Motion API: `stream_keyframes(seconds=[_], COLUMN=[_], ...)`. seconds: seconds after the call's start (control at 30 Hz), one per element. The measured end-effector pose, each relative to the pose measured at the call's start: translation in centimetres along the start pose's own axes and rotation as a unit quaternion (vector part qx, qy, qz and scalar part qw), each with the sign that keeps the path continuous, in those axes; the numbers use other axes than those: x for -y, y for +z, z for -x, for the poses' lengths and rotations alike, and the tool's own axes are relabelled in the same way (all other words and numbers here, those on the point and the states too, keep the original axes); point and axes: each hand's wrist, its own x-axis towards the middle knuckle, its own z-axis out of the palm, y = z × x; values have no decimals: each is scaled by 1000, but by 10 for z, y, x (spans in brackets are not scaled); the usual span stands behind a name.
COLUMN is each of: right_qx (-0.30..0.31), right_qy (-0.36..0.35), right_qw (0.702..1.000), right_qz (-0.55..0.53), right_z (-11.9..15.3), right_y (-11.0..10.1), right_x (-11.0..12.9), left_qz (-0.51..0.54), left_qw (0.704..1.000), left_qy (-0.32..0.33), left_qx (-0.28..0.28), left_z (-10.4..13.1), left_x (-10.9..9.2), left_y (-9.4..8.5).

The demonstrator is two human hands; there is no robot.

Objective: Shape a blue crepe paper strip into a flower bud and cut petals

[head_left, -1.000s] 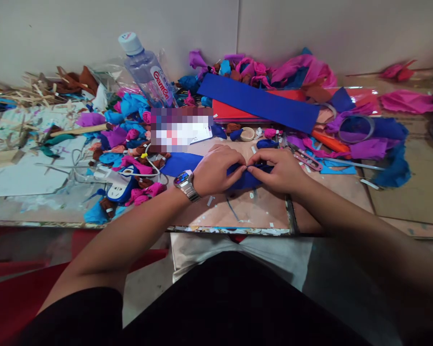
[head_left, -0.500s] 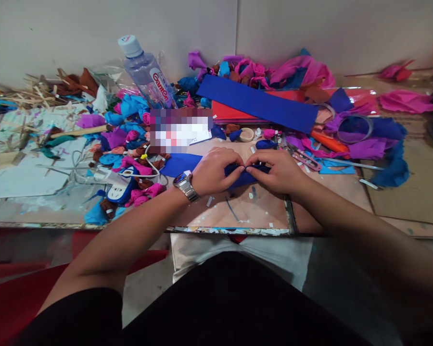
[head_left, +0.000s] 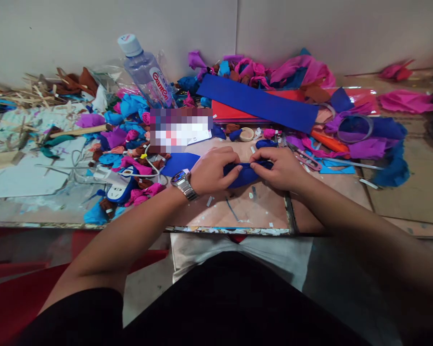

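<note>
Pale wall panels [head_left: 310, 29] back a cluttered surface [head_left: 254, 214] strewn with crumpled coloured paper [head_left: 124, 103]. Near its front edge, a folded blue piece [head_left: 245, 178] lies between the two hands, both ends tucked out of sight behind them. On the left hand [head_left: 214, 173], the thumb and forefinger are spread at the blue edge; whether the other fingers grip it I cannot tell, as they are hidden. The fingers of the right hand [head_left: 278, 169] pinch the upper edge. A flat blue strip [head_left: 178, 164] disappears beneath the left wrist, which wears a watch [head_left: 181, 178]. Pixelation covers much of the phone [head_left: 201, 136], and glare and blur obscure the lettering on the bottle [head_left: 149, 77]. Half a second ago the fingertips of both hands met mid-piece; now they have parted, leaving some blue edge visible between them.
</note>
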Motion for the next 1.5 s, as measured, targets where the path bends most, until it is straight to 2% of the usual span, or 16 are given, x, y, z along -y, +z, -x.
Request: stream_keyframes(seconds=[0.2,0.4,0.57,1.0,1.13,1.23,1.3,1.4,1.5], right_qx=[-12,-20,-22,-6,8,32,44,54,48], right_qy=[19,43,55,95,73,38,17,2,19], right_qw=[1000,999,997,993,996,998,999,998,999], right_qz=[13,23,39,68,53,37,24,12,13], right_z=[-1,-5,-5,-5,-5,-4,-3,-1,0], right_y=[-7,-11,-11,-10,-10,-8,-5,-2,-1], right_x=[-2,-6,-12,-15,-11,-4,0,4,4], left_qz=[-41,-40,-77,-194,-177,-85,-21,15,2], left_qw=[998,997,995,965,976,995,999,998,997], left_qy=[-8,-41,-58,-163,-125,-43,-11,-2,-18], left_qx=[54,42,23,70,24,42,45,56,75], left_z=[-1,-1,0,-1,-2,-2,-2,-2,-3], left_x=[6,10,15,26,18,9,5,3,5], left_y=[-8,-10,-9,-16,-16,-12,-7,0,1])
